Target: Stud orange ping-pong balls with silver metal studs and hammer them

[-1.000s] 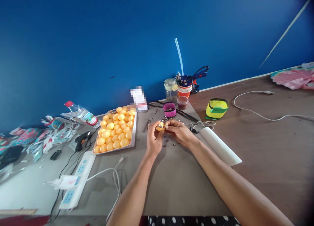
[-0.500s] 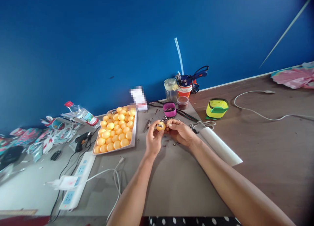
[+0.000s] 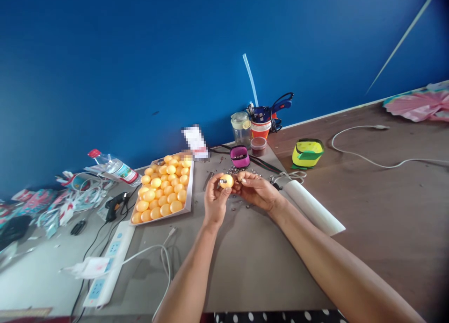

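Between its thumb and fingers, my left hand holds an orange ball that looks like a ping-pong ball. A small dark, shiny metal piece shows on the ball's left side. Just to the right, my right hand has its thumb and fingers pinched together; what they hold, if anything, is too small to name. Small metal parts lie scattered on the grey table around both hands. Behind the hands stands a magenta container with small bits inside.
At left, a shallow box holds many orange balls. A plastic bottle, a glue gun and a power strip lie farther left. A white roll and a yellow-green container are at right. Cables cross the table.
The orange ball has turned in my left hand, so the metal piece now faces more to the left. My right hand stays pinched close beside it. The whole view has shifted slightly.
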Tool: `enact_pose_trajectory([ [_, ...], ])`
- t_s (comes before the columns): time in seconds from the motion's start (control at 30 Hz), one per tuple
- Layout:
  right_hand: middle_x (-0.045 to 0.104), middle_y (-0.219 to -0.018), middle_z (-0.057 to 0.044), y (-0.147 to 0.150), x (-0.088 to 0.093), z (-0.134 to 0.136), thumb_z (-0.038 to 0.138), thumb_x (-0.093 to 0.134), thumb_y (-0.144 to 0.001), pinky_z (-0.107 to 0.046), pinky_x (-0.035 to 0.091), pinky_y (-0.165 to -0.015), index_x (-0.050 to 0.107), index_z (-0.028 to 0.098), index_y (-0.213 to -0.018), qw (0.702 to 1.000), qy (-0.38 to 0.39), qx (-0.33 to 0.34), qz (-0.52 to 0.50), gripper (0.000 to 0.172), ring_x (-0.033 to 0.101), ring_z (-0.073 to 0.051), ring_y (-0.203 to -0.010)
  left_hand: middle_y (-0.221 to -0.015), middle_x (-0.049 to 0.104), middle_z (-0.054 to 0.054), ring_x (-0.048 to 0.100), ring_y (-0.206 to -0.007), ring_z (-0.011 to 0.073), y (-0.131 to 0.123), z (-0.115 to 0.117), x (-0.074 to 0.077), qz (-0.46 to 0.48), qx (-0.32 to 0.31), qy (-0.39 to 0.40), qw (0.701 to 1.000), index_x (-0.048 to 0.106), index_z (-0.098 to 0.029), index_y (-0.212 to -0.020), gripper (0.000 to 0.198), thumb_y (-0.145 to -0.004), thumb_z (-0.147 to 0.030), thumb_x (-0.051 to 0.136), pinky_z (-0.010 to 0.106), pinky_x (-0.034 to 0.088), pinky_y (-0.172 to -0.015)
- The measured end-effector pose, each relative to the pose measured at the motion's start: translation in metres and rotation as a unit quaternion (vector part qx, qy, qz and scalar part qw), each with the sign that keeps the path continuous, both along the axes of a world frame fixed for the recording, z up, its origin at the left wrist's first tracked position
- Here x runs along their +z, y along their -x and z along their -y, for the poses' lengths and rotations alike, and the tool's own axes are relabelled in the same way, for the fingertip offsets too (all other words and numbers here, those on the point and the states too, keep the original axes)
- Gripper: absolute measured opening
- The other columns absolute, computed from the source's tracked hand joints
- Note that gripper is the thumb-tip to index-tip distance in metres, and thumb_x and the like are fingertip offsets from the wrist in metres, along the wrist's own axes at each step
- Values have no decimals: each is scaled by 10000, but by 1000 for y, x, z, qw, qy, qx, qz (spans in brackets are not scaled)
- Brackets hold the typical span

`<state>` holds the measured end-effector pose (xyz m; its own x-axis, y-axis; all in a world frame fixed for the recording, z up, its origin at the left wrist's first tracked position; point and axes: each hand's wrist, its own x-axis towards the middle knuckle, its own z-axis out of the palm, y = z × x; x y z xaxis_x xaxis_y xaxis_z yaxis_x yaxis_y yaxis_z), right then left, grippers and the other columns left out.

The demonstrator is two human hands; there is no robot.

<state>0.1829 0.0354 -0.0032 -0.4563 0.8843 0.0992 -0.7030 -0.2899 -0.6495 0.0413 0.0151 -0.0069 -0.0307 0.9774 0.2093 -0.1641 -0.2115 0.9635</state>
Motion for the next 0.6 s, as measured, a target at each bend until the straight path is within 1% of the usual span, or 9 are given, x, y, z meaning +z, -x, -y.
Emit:
enact_pose_trajectory([
  [0.2, 564, -693, 3, -2, -1, 0, 246, 696, -647, -281, 407, -694, 614, 198, -706, 1000, -10, 16, -11, 112, 518, -125, -677, -967, 601, 40, 605, -781, 140, 0, 1, 1, -3, -18, -25, 1000, 496, -233, -1079, 414, -713, -297, 679, 272, 510, -681],
  [0.33, 575, -699, 0, -3, -2, 0, 262, 709, -629, -291, 420, -689, 617, 202, -702, 1000, -4, 6, 3, 132, 518, -132, -671, -1014, 597, 50, 611, -827, 157, 0, 2, 0, -21, -17, -33, 999, 499, -237, -1075, 411, -712, -305, 679, 287, 514, -701],
  [0.47, 575, -710, 3, -3, -1, 0, 265, 714, -625, -296, 422, -711, 616, 198, -696, 1000, -8, 9, -6, 138, 526, -128, -679, -1055, 594, 52, 607, -894, 170, 0, 2, 1, -23, -15, -43, 999, 508, -245, -1072, 402, -712, -298, 680, 283, 510, -722],
  [0.6, 578, -723, 7, -2, -2, 1, 255, 711, -631, -300, 414, -736, 623, 199, -700, 1000, -8, 11, -14, 125, 527, -121, -677, -1085, 586, 67, 608, -886, 168, 0, 3, 3, -27, -18, -54, 998, 500, -239, -1081, 408, -718, -292, 677, 292, 514, -734],
])
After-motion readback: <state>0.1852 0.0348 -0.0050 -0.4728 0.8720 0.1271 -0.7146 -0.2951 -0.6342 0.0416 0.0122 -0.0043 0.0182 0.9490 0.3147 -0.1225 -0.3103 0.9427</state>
